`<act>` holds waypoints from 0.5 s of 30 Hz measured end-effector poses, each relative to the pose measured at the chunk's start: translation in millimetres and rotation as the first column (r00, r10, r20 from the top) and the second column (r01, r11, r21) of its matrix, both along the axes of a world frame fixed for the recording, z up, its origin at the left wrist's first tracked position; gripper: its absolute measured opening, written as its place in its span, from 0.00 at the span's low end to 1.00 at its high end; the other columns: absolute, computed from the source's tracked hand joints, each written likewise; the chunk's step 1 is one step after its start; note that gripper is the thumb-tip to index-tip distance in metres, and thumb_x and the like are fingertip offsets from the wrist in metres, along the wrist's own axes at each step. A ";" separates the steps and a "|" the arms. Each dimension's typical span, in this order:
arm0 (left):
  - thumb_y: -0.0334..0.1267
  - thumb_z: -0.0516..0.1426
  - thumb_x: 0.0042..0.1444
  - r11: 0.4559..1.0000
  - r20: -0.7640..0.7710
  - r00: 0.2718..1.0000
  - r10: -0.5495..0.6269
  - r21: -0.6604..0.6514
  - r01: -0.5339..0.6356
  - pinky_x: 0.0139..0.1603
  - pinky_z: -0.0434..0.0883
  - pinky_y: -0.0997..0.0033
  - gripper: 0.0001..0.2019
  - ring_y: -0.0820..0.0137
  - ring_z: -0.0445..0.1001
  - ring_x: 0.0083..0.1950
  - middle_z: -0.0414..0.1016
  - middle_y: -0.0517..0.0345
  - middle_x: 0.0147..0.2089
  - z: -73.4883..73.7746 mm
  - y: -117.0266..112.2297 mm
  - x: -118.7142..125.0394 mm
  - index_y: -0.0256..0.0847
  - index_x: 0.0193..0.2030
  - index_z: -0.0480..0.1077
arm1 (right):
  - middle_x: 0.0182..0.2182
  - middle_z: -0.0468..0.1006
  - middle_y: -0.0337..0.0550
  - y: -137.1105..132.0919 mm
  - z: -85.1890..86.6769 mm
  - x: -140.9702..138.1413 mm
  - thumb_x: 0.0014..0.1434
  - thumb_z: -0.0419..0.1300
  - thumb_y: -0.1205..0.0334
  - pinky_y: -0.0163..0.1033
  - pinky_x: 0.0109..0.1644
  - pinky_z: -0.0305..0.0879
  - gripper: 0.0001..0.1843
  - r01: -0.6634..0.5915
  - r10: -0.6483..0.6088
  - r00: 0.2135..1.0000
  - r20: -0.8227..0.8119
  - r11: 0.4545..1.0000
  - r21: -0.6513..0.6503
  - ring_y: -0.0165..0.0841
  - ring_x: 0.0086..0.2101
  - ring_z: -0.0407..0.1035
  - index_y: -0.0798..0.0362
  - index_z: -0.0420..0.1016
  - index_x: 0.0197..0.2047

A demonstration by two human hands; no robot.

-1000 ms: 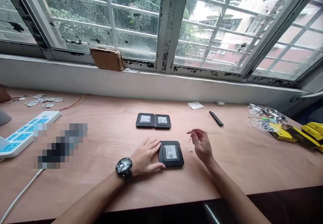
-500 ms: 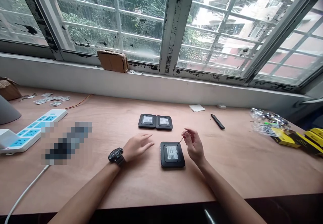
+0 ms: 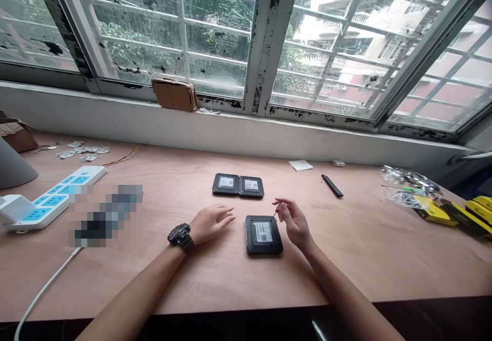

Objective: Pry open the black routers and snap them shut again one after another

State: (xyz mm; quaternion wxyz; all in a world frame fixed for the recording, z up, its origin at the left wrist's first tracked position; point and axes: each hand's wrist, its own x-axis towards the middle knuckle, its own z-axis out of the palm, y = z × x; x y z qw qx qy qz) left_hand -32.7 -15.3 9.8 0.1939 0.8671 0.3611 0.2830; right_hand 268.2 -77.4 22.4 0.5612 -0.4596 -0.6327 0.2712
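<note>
Desk point(image 3: 215, 284) below a barred window point(image 3: 172, 34); both hands in view, forearms cut off by the lower edge.

Right hand point(image 3: 295, 224): fingertips pinched around a thin tool point(image 3: 274, 215), slanting down to the upper right corner of a flat black case point(image 3: 264, 235). Grip end mostly hidden by the fingers, so kind of tool uncertain. Tip very small; whether it touches the case or sits just above cannot be told.

Case lies flat on the desk, between the hands, nearer the right. White label on its upper face; print too small to read. Underside out of sight.

Left hand point(image 3: 209, 224): holding nothing, fingers loosely extended, apart from the case on its left side. Palm faces down, hidden. Black watch point(image 3: 180, 235) at the wrist; dial unreadable.

Beyond the hands: two similar cases, a left one point(image 3: 225, 184) and a right one point(image 3: 251, 187), side by side, labels likewise illegible. Black strip point(image 3: 332, 186) farther right.

Left side: an object masked by pixel blocks point(image 3: 109, 215), identity lost; white cable point(image 3: 46, 285) runs from it out of frame. Grey cone-shaped object point(image 3: 15, 167) cut by the left edge. Yellow boxes point(image 3: 482, 208) cropped at right; contents of the clear plastic bags point(image 3: 407, 187) beside them unclear.
</note>
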 end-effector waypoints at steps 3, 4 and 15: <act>0.47 0.55 0.69 1.000 -0.004 1.000 0.005 -0.006 -0.005 0.55 0.74 0.63 0.17 0.60 0.80 0.53 0.81 0.53 0.55 -1.3 1.0 -0.9 0.44 0.58 0.77 | 0.46 0.78 0.48 3.2 9.5 5.4 0.69 0.58 0.50 0.40 0.34 0.71 0.13 -0.016 0.016 1.000 0.017 1.000 -0.011 0.30 0.29 0.69 0.49 0.75 0.50; 0.47 0.56 0.69 1.000 -0.002 1.000 0.008 -0.011 -0.008 0.54 0.75 0.63 0.17 0.60 0.80 0.53 0.81 0.53 0.55 -1.5 1.4 -1.1 0.44 0.57 0.77 | 0.47 0.78 0.48 5.0 13.6 5.7 0.67 0.62 0.51 0.39 0.34 0.71 0.12 -0.010 0.010 1.000 0.013 1.000 -0.006 0.30 0.30 0.70 0.50 0.75 0.47; 0.47 0.56 0.69 0.998 0.003 0.998 0.055 -0.007 -0.055 0.53 0.74 0.65 0.16 0.61 0.80 0.51 0.83 0.53 0.52 -3.2 6.7 -6.3 0.43 0.55 0.79 | 0.29 0.76 0.33 30.1 19.5 -53.3 0.66 0.62 0.49 0.30 0.17 0.53 0.14 -0.192 0.183 0.948 -0.259 0.981 -0.010 0.22 0.17 0.56 0.47 0.63 0.42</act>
